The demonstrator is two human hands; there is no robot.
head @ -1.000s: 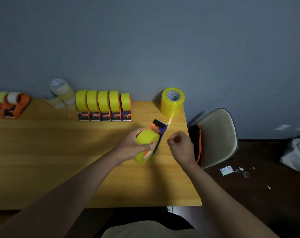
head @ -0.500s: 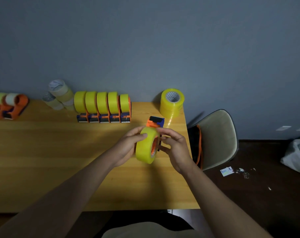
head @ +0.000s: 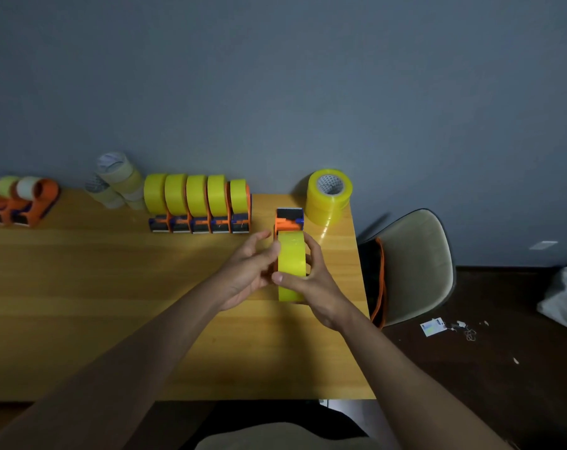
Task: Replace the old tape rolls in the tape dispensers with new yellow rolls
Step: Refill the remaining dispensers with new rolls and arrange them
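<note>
An orange and blue tape dispenser (head: 289,219) loaded with a new yellow roll (head: 291,258) stands upright near the table's right side, its cutter end pointing at the wall. My right hand (head: 311,280) grips the roll from the right, thumb across its front. My left hand (head: 248,269) touches the roll's left side with loosely spread fingers. Several dispensers with yellow rolls (head: 197,203) stand in a row behind. A stack of new yellow rolls (head: 329,198) sits at the back right corner.
Old pale rolls (head: 116,180) lie piled at the back by the wall. More orange dispensers with old rolls (head: 19,201) stand at the far left. A beige chair (head: 412,264) stands just off the wooden table's right edge (head: 361,303).
The dispenser with the yellow roll turned from tilted to upright and square to me. My right hand came in and closed round the roll; my left hand's fingers loosened.
</note>
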